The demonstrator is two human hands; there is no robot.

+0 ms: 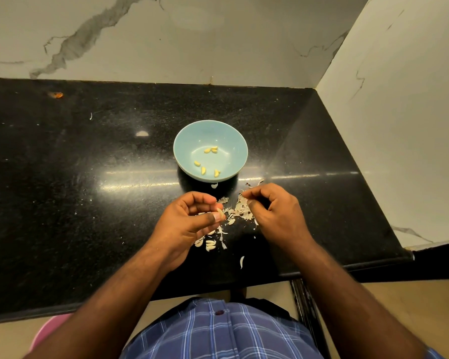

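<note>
Pale garlic clove [219,211] is pinched by the left hand [189,221] above the black granite counter [88,177]. Right hand [272,212] curls over papery white skins [240,207]; whether it holds one cannot be told. Strip all skin before transfer to the light-blue ceramic bowl [231,141].

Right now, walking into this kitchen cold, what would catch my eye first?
The light blue bowl stands out on the black countertop, holding five peeled garlic cloves. Just in front, the left hand pinches another clove, with a pale heap of garlic skins lying between it and the curled right hand.
</note>
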